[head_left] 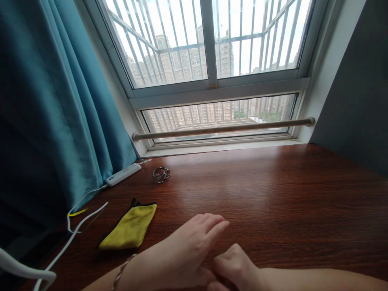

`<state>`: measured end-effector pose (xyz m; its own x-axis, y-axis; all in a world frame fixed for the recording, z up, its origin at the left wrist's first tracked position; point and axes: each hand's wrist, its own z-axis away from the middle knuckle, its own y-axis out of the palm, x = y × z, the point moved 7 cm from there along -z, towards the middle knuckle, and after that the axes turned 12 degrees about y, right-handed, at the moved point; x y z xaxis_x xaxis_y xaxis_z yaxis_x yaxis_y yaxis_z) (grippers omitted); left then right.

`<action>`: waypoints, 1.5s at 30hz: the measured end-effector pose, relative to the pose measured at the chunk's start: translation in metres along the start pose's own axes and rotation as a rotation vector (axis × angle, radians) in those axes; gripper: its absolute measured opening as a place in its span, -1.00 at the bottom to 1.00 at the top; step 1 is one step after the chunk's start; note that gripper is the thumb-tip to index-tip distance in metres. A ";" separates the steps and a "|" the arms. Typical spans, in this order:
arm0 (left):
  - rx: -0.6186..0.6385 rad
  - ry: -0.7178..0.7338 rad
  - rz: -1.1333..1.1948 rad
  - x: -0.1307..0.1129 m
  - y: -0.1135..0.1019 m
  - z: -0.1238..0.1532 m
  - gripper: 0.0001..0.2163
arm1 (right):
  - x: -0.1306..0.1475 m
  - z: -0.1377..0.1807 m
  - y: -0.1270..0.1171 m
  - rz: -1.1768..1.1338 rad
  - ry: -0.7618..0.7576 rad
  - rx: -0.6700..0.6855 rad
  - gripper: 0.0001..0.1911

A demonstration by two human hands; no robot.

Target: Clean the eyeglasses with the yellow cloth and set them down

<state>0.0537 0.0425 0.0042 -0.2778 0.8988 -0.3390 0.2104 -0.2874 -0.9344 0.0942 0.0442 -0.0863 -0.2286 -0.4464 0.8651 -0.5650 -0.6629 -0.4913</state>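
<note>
My left hand [190,244] is in the lower middle over the wooden surface, back up, its fingers stretched forward side by side and its thumb apart below. A braided bracelet [123,270] circles that wrist. Close by on the right, my right hand [238,264] is closed with its fingers curled in. Whatever it may hold is hidden, and I cannot tell whether the two hands touch. To the left of my left hand lies a yellow cloth [130,228] with black edging. Farther back, a silvery openwork metal ring [161,174] rests on the surface.
A white power strip-like device [123,174] with a cable lies by the blue curtain [87,121]. White cables [66,246] run along the left. The brown wooden surface [273,194] ends at a barred window with a rail [224,129] across it. A grey wall [357,101] borders the right.
</note>
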 end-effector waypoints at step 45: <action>-0.985 -0.068 0.422 0.084 -0.017 -0.039 -0.80 | 0.005 0.004 -0.167 -0.559 0.053 -0.707 -0.57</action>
<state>0.0636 0.1361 -0.0039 -0.0511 0.7604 -0.6474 0.9564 -0.1494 -0.2510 0.1902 0.1501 -0.0001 0.1994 -0.1295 0.9713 -0.9561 -0.2428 0.1639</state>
